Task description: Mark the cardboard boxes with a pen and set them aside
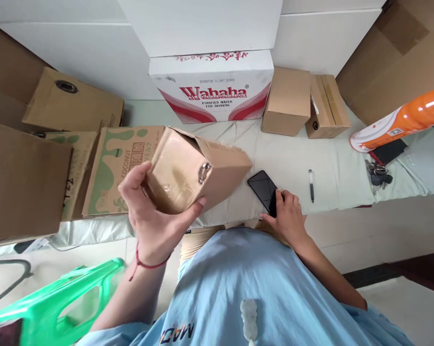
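Note:
My left hand (159, 218) is closed around one end of a brown cardboard box (224, 168), thumb on one side and fingers on the other. The box is tilted, its taped end towards me and its far end blurred. A dark round mark shows near one corner of that end. At the table's front edge, my right hand (287, 211) grips the near end of a black smartphone (262, 186) between thumb and fingers. The phone lies on the cloth with its dark screen up. To the right of that hand lies a pen (311, 185).
A white Wahaha water carton (217, 93) stands at the back, beside two small brown boxes (287, 98). Coconut cartons (112, 168) are at left. An orange-and-white bottle (400, 120) and keys (379, 174) lie right. A green plastic stool (51, 302) stands below left.

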The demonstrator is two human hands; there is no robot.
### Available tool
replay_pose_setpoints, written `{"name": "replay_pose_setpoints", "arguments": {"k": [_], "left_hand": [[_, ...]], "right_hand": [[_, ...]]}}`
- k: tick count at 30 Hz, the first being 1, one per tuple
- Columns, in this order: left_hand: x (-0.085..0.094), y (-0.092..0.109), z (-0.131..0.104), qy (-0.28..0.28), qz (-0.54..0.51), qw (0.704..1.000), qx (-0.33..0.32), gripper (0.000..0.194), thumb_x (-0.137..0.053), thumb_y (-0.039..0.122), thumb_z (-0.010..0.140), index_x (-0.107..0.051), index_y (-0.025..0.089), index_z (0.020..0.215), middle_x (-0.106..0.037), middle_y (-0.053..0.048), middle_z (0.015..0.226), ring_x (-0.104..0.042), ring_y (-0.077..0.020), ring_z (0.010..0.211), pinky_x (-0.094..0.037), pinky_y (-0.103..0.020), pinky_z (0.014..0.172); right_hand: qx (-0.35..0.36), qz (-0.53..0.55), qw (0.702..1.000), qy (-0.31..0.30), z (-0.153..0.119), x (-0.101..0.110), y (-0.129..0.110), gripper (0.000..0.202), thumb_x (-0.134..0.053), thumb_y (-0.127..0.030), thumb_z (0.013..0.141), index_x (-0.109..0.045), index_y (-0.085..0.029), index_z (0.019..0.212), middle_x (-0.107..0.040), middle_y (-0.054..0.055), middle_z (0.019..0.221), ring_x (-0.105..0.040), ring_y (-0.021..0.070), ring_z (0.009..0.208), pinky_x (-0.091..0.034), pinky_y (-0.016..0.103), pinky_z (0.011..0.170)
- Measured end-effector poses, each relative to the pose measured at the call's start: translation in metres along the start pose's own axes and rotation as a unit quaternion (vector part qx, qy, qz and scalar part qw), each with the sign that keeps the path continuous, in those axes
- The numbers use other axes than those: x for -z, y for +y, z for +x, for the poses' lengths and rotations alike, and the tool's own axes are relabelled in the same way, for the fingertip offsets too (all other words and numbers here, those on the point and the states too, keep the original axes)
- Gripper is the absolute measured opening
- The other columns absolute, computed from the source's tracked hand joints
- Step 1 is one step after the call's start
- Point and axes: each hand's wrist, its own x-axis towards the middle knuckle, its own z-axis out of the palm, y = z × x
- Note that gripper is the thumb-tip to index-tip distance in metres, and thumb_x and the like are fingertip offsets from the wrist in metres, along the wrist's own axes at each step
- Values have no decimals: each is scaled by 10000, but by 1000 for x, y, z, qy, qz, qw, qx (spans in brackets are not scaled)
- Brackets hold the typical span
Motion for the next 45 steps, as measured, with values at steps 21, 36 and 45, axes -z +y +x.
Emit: {"name": "replay_pose_setpoints", "arguments": {"k": [21,36,45], "left_hand": [[-81,-8,-17,18,112,980,-161,482,-870,460,906,-727,287,1333,-385,-144,1775,-169,-470,1727,-165,-720,1358],[-104,-4,-22,-66,53,971,-226,444,-650,273,1065,-616,261,1507,-514,-183,1724,-371,-374,1691,-379,-639,1335],[-108,-6,-26,-46,54,973,-219,457,-648,279,1070,-614,312,1524,-540,-145,1707,-384,-348,1688,-436,-577,1320]], "right_hand": [[-124,136,979,-84,26,18,24,889,-730,-538,817,-481,-181,1592,-578,184,1436,-728,363,1156,-608,474,924],[94,231,901,354,35,101,-89,848,-766,-542,928,-383,-212,1609,-577,172,1333,-637,349,1249,-598,566,1069],[93,264,904,324,44,96,-114,868,-730,-502,951,-296,-233,1654,-530,194,1391,-630,365,1287,-625,590,1061]]}}
